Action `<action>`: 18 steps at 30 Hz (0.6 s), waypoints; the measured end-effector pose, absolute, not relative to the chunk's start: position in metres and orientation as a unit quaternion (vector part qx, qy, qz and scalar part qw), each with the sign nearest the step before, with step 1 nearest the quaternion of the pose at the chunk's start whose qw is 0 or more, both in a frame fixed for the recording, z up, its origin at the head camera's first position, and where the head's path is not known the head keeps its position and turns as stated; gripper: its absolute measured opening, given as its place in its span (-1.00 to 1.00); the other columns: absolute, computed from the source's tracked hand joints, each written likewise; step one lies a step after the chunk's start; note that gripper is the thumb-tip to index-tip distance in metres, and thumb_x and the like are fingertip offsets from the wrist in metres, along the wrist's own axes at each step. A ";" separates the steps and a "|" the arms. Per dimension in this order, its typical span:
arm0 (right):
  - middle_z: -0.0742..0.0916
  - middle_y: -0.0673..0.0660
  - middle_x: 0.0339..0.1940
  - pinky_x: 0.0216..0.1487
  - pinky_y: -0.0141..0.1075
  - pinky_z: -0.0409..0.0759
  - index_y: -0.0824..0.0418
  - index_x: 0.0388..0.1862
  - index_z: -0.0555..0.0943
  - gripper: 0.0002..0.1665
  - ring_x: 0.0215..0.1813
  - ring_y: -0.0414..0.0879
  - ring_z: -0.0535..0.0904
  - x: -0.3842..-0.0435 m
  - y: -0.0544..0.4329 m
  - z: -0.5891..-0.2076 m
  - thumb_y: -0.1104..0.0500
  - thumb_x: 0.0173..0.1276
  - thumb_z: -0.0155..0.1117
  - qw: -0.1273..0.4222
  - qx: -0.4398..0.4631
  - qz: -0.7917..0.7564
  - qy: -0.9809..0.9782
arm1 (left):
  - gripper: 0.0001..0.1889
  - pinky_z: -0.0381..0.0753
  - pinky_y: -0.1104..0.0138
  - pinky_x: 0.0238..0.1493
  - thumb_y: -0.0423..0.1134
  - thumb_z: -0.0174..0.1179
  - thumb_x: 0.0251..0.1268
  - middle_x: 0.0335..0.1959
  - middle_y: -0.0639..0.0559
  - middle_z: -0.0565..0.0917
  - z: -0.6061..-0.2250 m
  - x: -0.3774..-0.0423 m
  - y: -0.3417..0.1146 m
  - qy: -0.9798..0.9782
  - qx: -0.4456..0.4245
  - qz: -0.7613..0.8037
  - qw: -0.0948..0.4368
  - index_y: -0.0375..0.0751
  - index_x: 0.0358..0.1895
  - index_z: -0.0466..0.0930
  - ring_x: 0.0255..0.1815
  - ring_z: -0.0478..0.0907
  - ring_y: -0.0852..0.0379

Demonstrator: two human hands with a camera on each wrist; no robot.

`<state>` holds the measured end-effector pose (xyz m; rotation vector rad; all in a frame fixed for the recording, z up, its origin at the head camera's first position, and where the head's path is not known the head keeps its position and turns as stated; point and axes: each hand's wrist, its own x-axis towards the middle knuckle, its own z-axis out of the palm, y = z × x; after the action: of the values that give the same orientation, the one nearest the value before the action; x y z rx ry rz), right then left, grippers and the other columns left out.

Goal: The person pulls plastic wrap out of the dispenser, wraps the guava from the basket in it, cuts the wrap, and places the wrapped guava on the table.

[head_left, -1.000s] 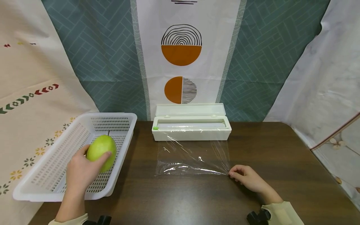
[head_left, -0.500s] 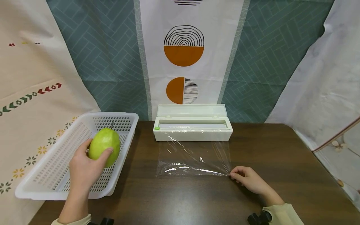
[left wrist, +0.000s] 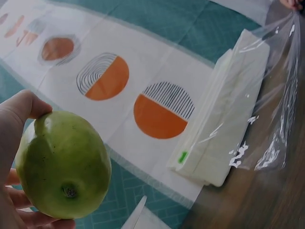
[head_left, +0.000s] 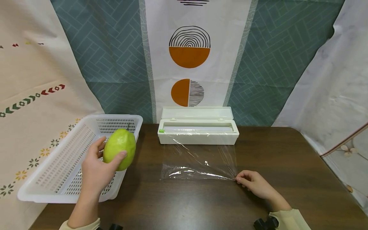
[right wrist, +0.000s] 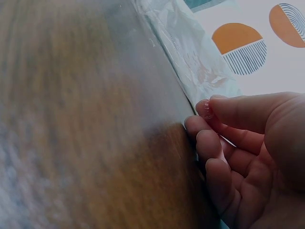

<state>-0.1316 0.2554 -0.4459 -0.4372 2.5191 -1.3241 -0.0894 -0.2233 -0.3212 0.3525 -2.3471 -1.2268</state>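
Note:
My left hand [head_left: 97, 171] grips a green pear [head_left: 120, 148] above the right side of a white perforated basket [head_left: 61, 159]. Thumb and fingers curl round the pear's sides, and its long stem points away from me. In the left wrist view, the pear [left wrist: 66, 164] shows its dark blossom end. Between thumb and fingertips, my right hand [head_left: 256, 184] pinches the near right corner of a sheet of clear plastic wrap [head_left: 198, 163]. The sheet stretches out from a white wrap dispenser [head_left: 198, 139] whose lid stands up, a roll visible inside.
A dark wooden table [head_left: 184, 207] carries everything. Behind the dispenser hangs a green and white patterned cloth [head_left: 115, 64]. A cream cloth [head_left: 34, 95] drapes along the left, and a pale cloth [head_left: 339, 95] on the right. A small green tab [head_left: 161, 131] sits on the dispenser's left edge.
My left hand has lifted the pear and carried it rightward, from within the basket to over its right rim. My right hand keeps its pinch on the wrap's corner; the view shifts slightly.

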 end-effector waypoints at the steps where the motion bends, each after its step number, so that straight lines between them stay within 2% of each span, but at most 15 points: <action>1: 0.64 0.11 -0.34 -0.50 -0.37 0.47 0.28 -0.19 0.59 -0.74 -0.40 -0.29 0.44 -0.132 0.256 -0.446 0.10 0.43 0.10 0.131 -0.150 -0.456 0.867 | -0.18 0.32 0.66 -0.35 -0.09 0.41 -0.02 0.16 -0.23 0.50 -0.321 -0.089 -0.222 -0.853 0.125 -0.451 0.230 -0.09 0.38 0.26 0.04 0.45 -0.10; 9: 0.63 0.11 -0.35 -0.50 -0.37 0.47 0.28 -0.19 0.59 -0.74 -0.41 -0.28 0.44 -0.131 0.256 -0.445 0.09 0.43 0.09 0.134 -0.150 -0.458 0.866 | -0.24 0.35 0.63 -0.23 -0.15 0.38 0.04 0.15 -0.19 0.50 -0.320 -0.089 -0.208 -0.842 0.087 -0.494 0.200 -0.06 0.36 0.24 0.06 0.45 -0.05; 15: 0.63 0.10 -0.36 -0.50 -0.37 0.47 0.27 -0.20 0.59 -0.75 -0.41 -0.29 0.44 -0.131 0.256 -0.445 0.10 0.43 0.09 0.129 -0.153 -0.456 0.867 | -0.32 0.46 0.57 -0.24 -0.18 0.40 0.02 0.12 -0.03 0.51 -0.322 -0.091 -0.198 -0.843 0.062 -0.499 0.194 -0.05 0.28 0.36 -0.06 0.44 0.18; 18: 0.63 0.09 -0.36 -0.50 -0.37 0.47 0.26 -0.21 0.59 -0.75 -0.42 -0.29 0.44 -0.131 0.255 -0.445 0.10 0.43 0.09 0.128 -0.154 -0.455 0.868 | -0.32 0.48 0.52 -0.24 -0.18 0.42 0.00 0.11 -0.02 0.51 -0.324 -0.093 -0.194 -0.844 0.052 -0.498 0.190 -0.05 0.26 0.38 -0.07 0.44 0.20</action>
<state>-0.1311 0.2552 -0.4450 -0.4492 2.5234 -1.3234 -0.0929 -0.1941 -0.3241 0.1456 -2.3737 -1.4003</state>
